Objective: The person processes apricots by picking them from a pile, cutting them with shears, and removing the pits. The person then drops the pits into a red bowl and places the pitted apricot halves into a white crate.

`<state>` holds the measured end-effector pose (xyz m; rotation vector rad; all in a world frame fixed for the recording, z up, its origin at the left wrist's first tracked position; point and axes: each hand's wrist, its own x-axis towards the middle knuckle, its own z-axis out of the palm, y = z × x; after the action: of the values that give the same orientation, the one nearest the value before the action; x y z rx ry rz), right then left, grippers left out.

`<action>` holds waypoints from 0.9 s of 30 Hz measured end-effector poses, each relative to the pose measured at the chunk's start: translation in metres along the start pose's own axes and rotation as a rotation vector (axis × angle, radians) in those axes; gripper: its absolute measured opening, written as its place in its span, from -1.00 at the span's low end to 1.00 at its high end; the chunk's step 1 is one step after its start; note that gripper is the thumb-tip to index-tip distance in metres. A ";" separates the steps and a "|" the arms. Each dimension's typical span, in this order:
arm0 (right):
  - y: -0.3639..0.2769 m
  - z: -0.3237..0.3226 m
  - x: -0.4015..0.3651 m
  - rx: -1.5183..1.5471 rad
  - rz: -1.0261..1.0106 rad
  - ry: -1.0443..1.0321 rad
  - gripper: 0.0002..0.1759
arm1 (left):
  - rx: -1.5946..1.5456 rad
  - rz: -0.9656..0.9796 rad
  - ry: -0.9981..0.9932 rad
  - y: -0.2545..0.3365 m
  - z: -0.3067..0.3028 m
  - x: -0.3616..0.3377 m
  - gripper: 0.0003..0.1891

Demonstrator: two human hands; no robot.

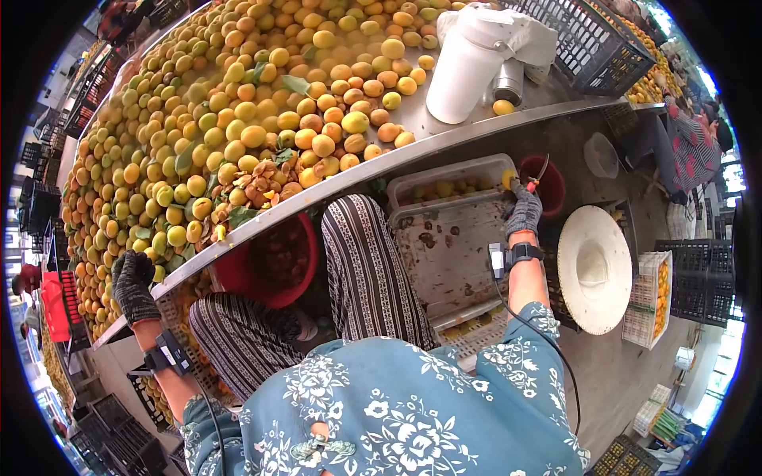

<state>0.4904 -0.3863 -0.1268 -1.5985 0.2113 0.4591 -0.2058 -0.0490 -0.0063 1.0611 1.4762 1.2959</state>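
My left hand (133,287), in a dark grey knit glove, is at the table's front edge against the heap of apricots (278,95). Its fingers look curled together; whatever is in them is hidden. My right hand (524,213), gloved too, is closed on a small knife (536,179) with a red handle and a curved blade pointing away from me. A yellow piece of apricot (508,179) shows at its fingertips. Below that hand lies the right end of a clear plastic tub (452,169) with apricots inside, behind a stained tray (444,262).
A metal table rim (357,173) runs diagonally before me. Beneath it stands a red bucket (298,278); another red bucket (553,186) is beyond my right hand. A white container (460,71), straw hat (595,270) and crates (694,278) are rightward. Another person (686,151) sits far right.
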 end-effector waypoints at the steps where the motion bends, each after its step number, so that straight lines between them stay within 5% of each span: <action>1: -0.002 0.000 -0.003 0.003 -0.001 0.002 -0.73 | -0.010 -0.015 -0.009 0.004 0.006 -0.005 -0.78; 11: 0.010 -0.009 -0.019 0.135 -0.107 -0.024 -0.84 | -0.049 -0.026 -0.042 -0.001 0.022 0.000 -0.80; 14: 0.005 -0.002 -0.036 0.192 -0.100 -0.067 -0.80 | 0.068 0.158 -0.126 0.005 0.047 -0.019 -0.82; 17: -0.026 0.031 -0.083 0.065 -0.203 -0.123 -0.79 | 0.020 0.040 -0.122 0.017 0.070 -0.035 -0.88; 23: -0.054 0.112 -0.171 -0.143 -0.260 -0.658 -0.72 | -0.133 0.006 -0.245 0.003 0.101 -0.027 -0.84; 25: -0.049 0.148 -0.188 -0.083 -0.249 -0.827 -0.71 | 0.034 0.132 -0.310 -0.010 0.110 -0.012 -0.83; 26: -0.053 0.169 -0.204 -0.041 -0.210 -0.879 -0.71 | -0.047 -0.094 -0.280 0.019 0.121 -0.029 -0.83; 27: -0.040 0.192 -0.197 -0.035 -0.270 -0.858 -0.70 | -0.041 -0.109 -0.319 0.033 0.126 -0.039 -0.83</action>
<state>0.2982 -0.2210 -0.0135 -1.3091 -0.6544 0.8878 -0.0724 -0.0531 0.0203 1.0876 1.2434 1.0226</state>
